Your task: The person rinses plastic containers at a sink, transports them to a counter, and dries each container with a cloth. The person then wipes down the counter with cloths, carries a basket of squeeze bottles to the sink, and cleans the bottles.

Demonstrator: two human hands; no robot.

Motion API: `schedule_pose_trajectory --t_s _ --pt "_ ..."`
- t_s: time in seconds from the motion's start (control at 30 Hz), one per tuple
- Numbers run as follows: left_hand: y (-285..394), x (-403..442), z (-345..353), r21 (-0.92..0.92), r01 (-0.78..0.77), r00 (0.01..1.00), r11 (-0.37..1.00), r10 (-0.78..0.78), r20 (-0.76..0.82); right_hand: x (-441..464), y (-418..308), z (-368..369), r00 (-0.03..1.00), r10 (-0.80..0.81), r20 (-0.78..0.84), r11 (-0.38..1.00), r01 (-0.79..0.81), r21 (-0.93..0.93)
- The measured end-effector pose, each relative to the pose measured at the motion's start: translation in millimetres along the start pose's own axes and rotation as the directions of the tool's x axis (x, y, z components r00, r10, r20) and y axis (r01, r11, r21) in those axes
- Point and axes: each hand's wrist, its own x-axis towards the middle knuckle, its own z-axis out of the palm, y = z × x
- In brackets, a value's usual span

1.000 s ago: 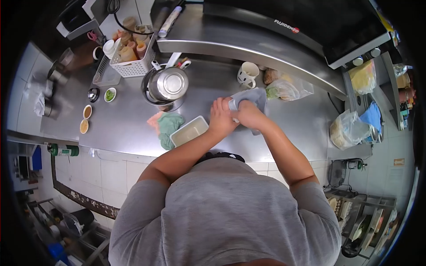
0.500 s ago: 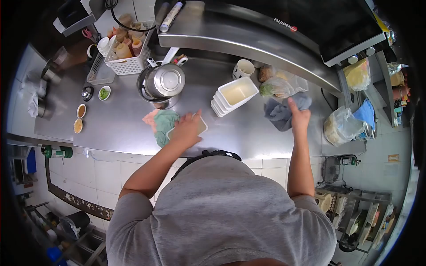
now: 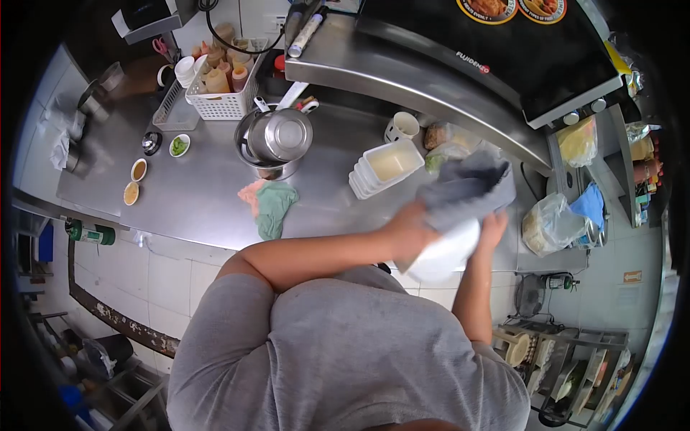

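Tub (image 3: 451, 250) and gray cloth (image 3: 467, 192), right of frame's middle.
Left hand (image 3: 412, 233) and right hand (image 3: 491, 231) grip the tub, maybe to steady it; blur hides which has the cloth.

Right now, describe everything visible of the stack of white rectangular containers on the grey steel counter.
The stack of white rectangular containers looks plastic: several nested, rounded tubs, rims stepped along one side. The top one opens upward, its cream inside showing no contents. The stack sits slantwise on the counter, beside a white cup with dark marks; contact unclear. The left hand is nearby, not touching.
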Motion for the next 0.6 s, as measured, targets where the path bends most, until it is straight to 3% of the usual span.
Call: schedule_pose_trajectory --t_s 0.03,0.1,0.13,0.2,0.23,0.27,0.33,0.37,0.4,0.47,0.57,0.6 --pt "46.8 3.9 -4.9 -0.236 0.309 0.945 0.921 -0.271 0.18 21.7 37.7 -36.5 1.0 0.001 -0.017 0.886 -0.009 -0.463" --pt "54.8 3.7 -3.2 -0.132 0.158 0.984 0.979 -0.145 0.103 41.2 52.3 -55.2 0.936 -0.19 0.297 0.798 0.323 -0.509" --pt "49.4 9.1 -8.2 -0.074 0.063 0.998 0.995 -0.061 0.024 39.4 56.6 -59.8 0.979 -0.098 0.176 0.803 0.183 -0.568" --pt "20.8 15.6 -28.1 -0.007 0.058 0.978 0.998 -0.058 -0.198 44.8 70.5 -63.9 0.996 0.066 -0.067 0.779 -0.093 -0.62" --pt "10.2 17.8 -35.4 0.027 0.069 0.951 0.997 -0.058 -0.304 32.9 24.2 -40.7 0.948 0.31 0.069 0.938 -0.294 -0.182" --pt "6.9 20.3 -36.8 0.038 0.034 0.951 0.999 -0.02 -0.307 24.5 11.2 -20.4 0.942 0.215 0.257 0.977 -0.206 -0.061" --pt "3.3 22.2 -35.9 0.058 -0.038 0.951 0.998 0.054 -0.303 16.9 -0.5 16.0 0.835 -0.055 0.548 0.97 -0.087 0.229" --pt "5.2 22.2 -37.8 0.106 -0.046 0.974 0.993 0.068 -0.215 17.1 -8.7 30.3 0.825 -0.073 0.561 0.978 -0.05 0.202" --pt "10.3 24.9 -42.6 0.31 -0.058 0.972 0.949 0.125 -0.201 19.9 -16.5 44.0 0.812 -0.093 0.576 0.984 -0.012 0.176" --pt "18.9 32.1 -57.1 0.673 -0.065 0.964 0.737 0.221 -0.15 36.2 -12.9 58.4 0.816 -0.09 0.571 0.992 0.024 0.122" --pt "-9.6 53.6 -68.4 0.825 0.039 0.997 0.563 0.039 -0.073 60.9 30.6 61.6 0.877 -0.003 0.481 0.999 0.027 -0.044" --pt "-29.6 59.7 -68.8 0.874 0.044 0.999 0.483 -0.02 -0.04 65.8 44.5 60.4 0.895 0.077 0.44 0.995 -0.042 -0.09"
